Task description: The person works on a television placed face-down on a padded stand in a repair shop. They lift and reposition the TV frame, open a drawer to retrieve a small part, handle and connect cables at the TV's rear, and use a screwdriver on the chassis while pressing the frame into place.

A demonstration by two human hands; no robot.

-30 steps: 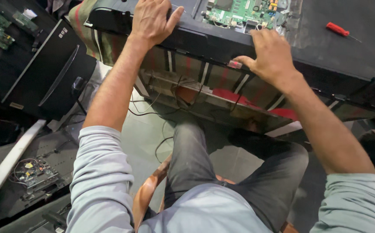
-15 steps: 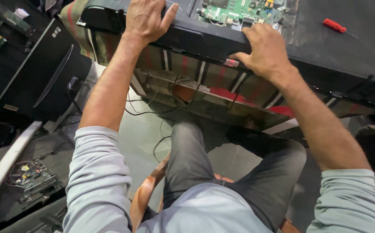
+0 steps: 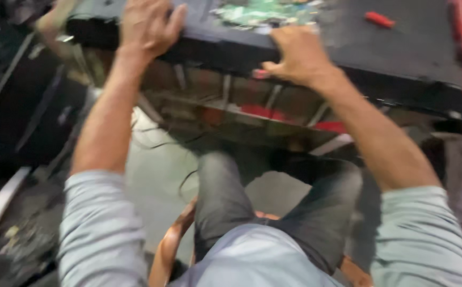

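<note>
A large black flat panel (image 3: 401,58), like the back of a television, lies on a striped-cloth table in front of me. A green circuit board (image 3: 263,13) is mounted on its top. My left hand (image 3: 146,26) grips the panel's near edge at the left, fingers over the top. My right hand (image 3: 297,56) grips the same edge further right, just below the circuit board. I sit on a brown chair (image 3: 170,247), legs under the table. The picture is blurred by motion.
A red-handled screwdriver (image 3: 379,19) lies on the panel at the right. Another dark flat panel (image 3: 23,106) leans at the left. Black cables (image 3: 156,143) trail over the grey floor. Loose parts lie on the floor at lower left.
The view has shifted and blurred. Both hands stay on the panel's near edge, and the panel sits closer to me and more level in the picture than before.
</note>
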